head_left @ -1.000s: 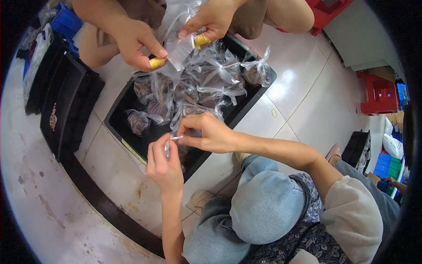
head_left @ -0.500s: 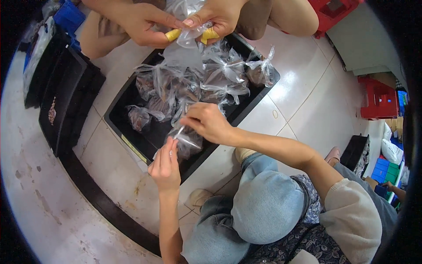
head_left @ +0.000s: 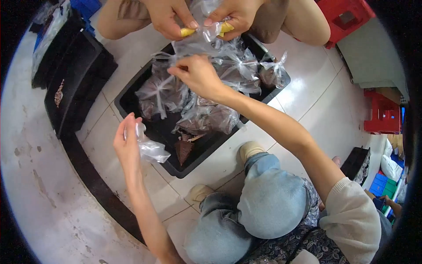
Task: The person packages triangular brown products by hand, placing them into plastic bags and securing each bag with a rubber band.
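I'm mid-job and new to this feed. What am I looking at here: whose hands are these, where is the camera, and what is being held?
There is one view, from a fisheye camera on a person's head, looking down, so edges bend. Their left hand holds a small clear plastic bag. Their right hand reaches over a black tray on the tiled floor, filled with tied clear bags of brown contents. Its fingers look pinched; what they hold is unclear. At the top, another person's hands hold a clear bag and yellow pieces.

bags (head_left: 206, 116): clear glossy crinkled plastic | tray (head_left: 132, 99): matt black plastic | floor (head_left: 307, 94): glossy tile
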{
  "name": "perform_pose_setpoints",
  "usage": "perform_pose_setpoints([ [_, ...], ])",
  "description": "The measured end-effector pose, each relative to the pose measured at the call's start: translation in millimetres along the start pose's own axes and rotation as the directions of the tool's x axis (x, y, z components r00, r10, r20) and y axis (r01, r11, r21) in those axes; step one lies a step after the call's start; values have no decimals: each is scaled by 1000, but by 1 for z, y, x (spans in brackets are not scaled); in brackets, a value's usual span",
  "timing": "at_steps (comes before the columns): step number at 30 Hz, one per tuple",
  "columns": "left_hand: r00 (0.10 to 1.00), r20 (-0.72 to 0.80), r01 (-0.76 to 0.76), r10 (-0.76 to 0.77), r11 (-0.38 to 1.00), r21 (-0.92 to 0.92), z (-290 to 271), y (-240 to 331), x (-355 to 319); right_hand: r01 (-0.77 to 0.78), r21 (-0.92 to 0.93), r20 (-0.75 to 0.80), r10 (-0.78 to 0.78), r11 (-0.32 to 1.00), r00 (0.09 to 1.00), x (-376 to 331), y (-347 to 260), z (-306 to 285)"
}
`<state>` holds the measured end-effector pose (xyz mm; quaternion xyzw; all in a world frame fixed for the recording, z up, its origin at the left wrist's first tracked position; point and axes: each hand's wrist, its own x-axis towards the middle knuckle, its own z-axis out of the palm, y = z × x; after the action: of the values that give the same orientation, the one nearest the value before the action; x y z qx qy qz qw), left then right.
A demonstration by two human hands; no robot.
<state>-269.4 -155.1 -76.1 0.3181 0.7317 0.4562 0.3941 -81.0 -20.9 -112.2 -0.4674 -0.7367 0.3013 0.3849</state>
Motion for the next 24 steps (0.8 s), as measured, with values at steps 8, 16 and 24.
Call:
perform_pose_setpoints([
  [8, 945, 266, 119, 191, 556, -822, -11, 3, -54, -319, 377, 454, 127, 869, 882, -86, -87, -17],
  [16, 998, 17, -53, 67, 905, -421, -18, -12, -78, -558, 459, 518, 302, 691, 800, -94, -72, -25],
  [24, 990, 143, 83, -13, 868, -490, -31, -20, -75, -493, 645, 457, 222, 584, 861, -92, -70, -34],
])
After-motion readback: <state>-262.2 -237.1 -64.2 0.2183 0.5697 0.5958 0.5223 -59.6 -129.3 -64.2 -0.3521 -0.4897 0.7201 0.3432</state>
